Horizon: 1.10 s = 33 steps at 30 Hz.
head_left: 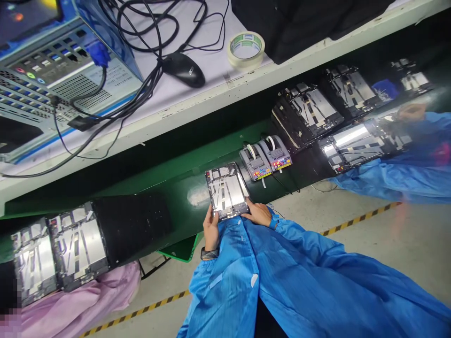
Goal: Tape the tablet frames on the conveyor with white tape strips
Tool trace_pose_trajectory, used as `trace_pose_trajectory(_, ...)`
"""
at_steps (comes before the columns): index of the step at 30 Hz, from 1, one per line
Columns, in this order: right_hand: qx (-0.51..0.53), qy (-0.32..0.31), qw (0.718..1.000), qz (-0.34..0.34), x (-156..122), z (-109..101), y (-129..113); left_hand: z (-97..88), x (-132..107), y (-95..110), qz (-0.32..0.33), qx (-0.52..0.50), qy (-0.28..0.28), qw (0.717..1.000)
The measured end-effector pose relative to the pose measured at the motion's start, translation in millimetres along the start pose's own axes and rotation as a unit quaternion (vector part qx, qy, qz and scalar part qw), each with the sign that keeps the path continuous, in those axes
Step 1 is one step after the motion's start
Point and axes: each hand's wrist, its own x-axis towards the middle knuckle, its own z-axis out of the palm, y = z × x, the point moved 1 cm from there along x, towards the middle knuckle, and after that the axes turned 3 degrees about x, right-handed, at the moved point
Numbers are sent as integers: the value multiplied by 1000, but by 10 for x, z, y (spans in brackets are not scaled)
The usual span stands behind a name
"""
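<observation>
Bimanually, I held the electronic unit [225,190], left hand [211,231] and right hand [259,213] grasping its near corners; it lay between and beyond them.

I count two hands, one left hand [211,230] and one right hand [260,213], with one opened tablet [227,190] between. Left: two further tablets [79,249]. Right: at least four stacked or loose units [317,109]; blur prevents an exact total. Two tape dispensers [258,163]. Far side: one tape roll [245,62], one mouse [185,70], one computer case [75,72].

Mouse [183,69], tape roll [245,63], perhaps fabric [306,23]
</observation>
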Motion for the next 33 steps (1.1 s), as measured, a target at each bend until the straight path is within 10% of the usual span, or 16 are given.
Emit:
trace_pose_trajectory(4, 107, -5, 990, -88, 25, -24, 114, -498, 42, -399, -57, -95, 40, 993)
trace_pose_trajectory(10, 254, 290, 917, 98, 408, -351, 983, -1027, 291, -997, -65, -153, 98, 981)
trace_pose_trajectory(20, 411, 275, 862, 111, 1033, -307, 1300, -939, 492, -1014, -59, -49, 93, 993)
trace_pose_trajectory(29, 461, 268, 831, 156, 870, -294, 1355, -1164, 837, -872, -73, 75, 324, 940)
trace_pose_trajectory(33, 467, 288, 821, 158, 791, -283, 1368, -744, 1033, -542, 49, 128, 226, 965)
